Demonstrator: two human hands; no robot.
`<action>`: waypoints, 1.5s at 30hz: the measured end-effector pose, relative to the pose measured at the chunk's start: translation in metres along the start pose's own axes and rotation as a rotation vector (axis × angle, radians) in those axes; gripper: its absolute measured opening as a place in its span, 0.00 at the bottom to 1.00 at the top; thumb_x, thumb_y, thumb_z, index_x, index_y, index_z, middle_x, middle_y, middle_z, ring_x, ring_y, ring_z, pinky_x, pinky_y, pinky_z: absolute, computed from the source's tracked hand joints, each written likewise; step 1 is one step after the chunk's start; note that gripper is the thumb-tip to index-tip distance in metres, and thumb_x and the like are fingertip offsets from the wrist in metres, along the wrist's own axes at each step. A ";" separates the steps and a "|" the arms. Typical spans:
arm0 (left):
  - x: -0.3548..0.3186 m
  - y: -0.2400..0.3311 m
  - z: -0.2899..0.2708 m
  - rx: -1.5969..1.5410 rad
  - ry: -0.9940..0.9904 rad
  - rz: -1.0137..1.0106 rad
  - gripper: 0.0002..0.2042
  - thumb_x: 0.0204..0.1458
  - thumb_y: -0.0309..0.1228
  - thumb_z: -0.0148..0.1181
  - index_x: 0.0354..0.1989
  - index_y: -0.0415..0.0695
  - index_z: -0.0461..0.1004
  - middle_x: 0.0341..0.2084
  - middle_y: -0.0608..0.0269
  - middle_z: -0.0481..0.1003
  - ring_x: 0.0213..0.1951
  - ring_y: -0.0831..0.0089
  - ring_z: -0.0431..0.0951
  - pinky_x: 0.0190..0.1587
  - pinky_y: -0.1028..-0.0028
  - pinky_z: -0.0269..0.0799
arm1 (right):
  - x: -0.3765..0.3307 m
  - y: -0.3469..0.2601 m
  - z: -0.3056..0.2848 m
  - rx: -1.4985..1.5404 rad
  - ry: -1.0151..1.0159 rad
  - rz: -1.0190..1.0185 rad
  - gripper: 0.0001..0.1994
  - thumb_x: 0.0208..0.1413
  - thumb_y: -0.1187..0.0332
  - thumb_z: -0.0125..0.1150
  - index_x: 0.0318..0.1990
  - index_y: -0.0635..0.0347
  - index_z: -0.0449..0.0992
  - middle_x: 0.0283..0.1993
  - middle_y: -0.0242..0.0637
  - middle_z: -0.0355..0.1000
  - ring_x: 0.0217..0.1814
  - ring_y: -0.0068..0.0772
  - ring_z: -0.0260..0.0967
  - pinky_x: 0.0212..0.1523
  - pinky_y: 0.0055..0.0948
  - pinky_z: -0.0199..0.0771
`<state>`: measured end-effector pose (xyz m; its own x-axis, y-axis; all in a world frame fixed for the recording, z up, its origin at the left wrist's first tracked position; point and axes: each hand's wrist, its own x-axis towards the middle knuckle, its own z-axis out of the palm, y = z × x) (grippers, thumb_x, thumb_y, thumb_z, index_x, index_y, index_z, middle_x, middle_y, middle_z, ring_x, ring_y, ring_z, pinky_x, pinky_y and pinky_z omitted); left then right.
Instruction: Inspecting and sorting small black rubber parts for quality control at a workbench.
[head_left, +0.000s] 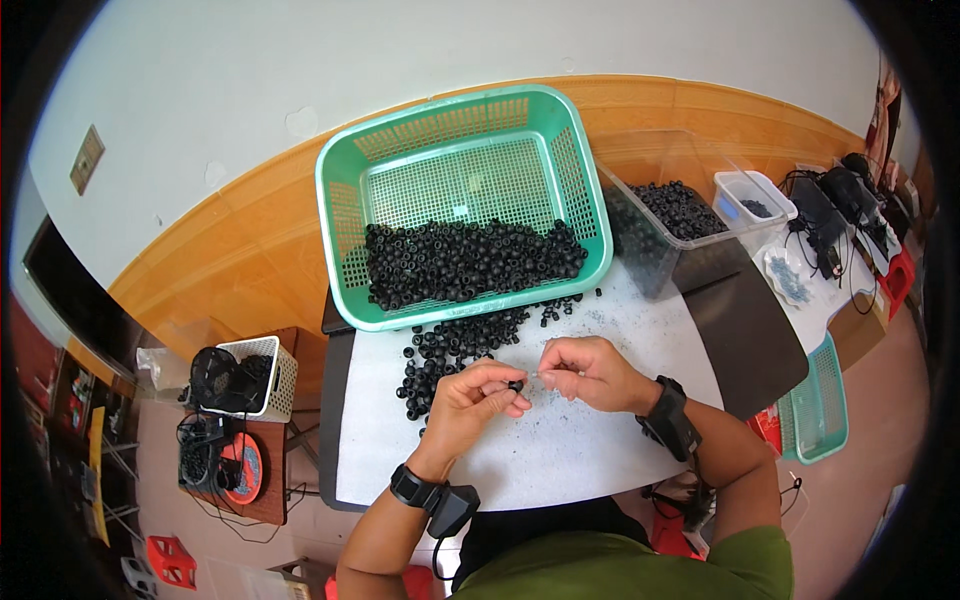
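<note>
Between the thumb and fingers of my left hand [464, 402] is a small black plastic ring [515, 386]. Just to its right, my right hand [598, 375] is closed in a pinch, its fingertips close to the ring; whatever they may hold is too small to make out. Both hands are over a white sheet [610, 440] on the table. Loose black rings [455, 345] are spread on the sheet beyond and left of my left hand. Behind them a tilted green basket [465, 322] holds a large heap of similar rings [470, 262].
Right of the basket stands a clear plastic bin [690, 243] with more black parts, then a small white tub [745, 185]. Tiny bluish scraps dot the sheet. At left, a side table carries a white basket [285, 375] and a red dish [258, 468]. A green basket [825, 400] sits low at right.
</note>
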<state>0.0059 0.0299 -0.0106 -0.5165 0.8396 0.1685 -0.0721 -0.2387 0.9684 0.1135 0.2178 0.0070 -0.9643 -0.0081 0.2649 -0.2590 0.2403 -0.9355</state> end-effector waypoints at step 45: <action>-0.001 -0.008 0.003 0.218 0.071 0.135 0.10 0.44 0.14 0.57 0.35 0.39 0.72 0.31 0.67 0.71 0.32 0.81 0.70 0.35 0.82 0.67 | 0.008 -0.004 0.007 -0.081 0.144 0.122 0.08 0.55 0.70 0.59 0.29 0.64 0.70 0.21 0.27 0.64 0.24 0.15 0.60 0.24 0.20 0.61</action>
<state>0.0097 0.0327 -0.0184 -0.5682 0.7691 0.2927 0.1829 -0.2288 0.9561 0.1065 0.2100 0.0115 -0.9687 0.1632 0.1870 -0.1300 0.3082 -0.9424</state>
